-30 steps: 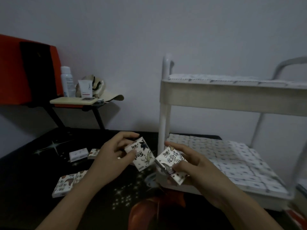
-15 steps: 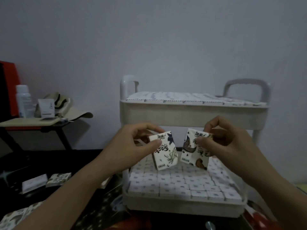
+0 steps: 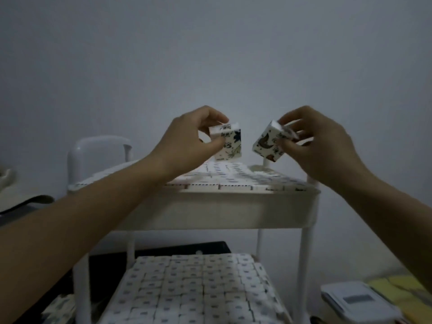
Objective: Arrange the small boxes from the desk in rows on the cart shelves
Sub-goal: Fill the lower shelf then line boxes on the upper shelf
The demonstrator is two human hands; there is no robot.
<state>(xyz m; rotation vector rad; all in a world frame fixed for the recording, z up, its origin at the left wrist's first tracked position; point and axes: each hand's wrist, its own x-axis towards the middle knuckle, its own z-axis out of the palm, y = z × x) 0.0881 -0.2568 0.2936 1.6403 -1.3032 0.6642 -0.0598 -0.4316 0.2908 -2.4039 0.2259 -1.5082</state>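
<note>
In the head view, the left hand pinches a small white box with a blue flower print between thumb and curled fingers. The right hand grips a small white box with a brown bird print, tilted. Both boxes hang just above the top shelf of the white plastic cart, which is already covered with rows of boxes; the lower shelf is also full. The left forearm hides the front left corner of the shelf. A flat white device lies at the lower right, beside yellow sheets. Half a second ago both hands were lower, in front of the lower shelf; now they are raised over the top one.
</note>
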